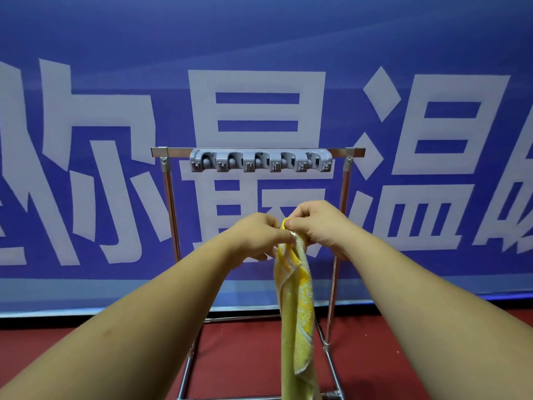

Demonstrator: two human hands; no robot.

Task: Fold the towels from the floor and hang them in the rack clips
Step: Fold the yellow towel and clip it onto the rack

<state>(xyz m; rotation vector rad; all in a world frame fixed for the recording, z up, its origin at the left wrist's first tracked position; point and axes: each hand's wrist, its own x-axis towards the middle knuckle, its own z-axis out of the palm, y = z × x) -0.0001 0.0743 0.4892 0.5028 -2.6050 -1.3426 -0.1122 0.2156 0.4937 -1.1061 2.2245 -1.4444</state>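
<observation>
Yellow towel [298, 307] — left hand [259, 236], right hand [320, 223] pinch it.

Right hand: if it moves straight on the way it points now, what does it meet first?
Most likely the left hand, just across the yellow towel that both pinch at its top. The right hand points inward toward it. The grey clip strip sits higher and seems farther back, though depth is unclear.

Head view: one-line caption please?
Left hand and right hand pinch the top of a yellow towel below the empty grey clips on the rack.
</observation>
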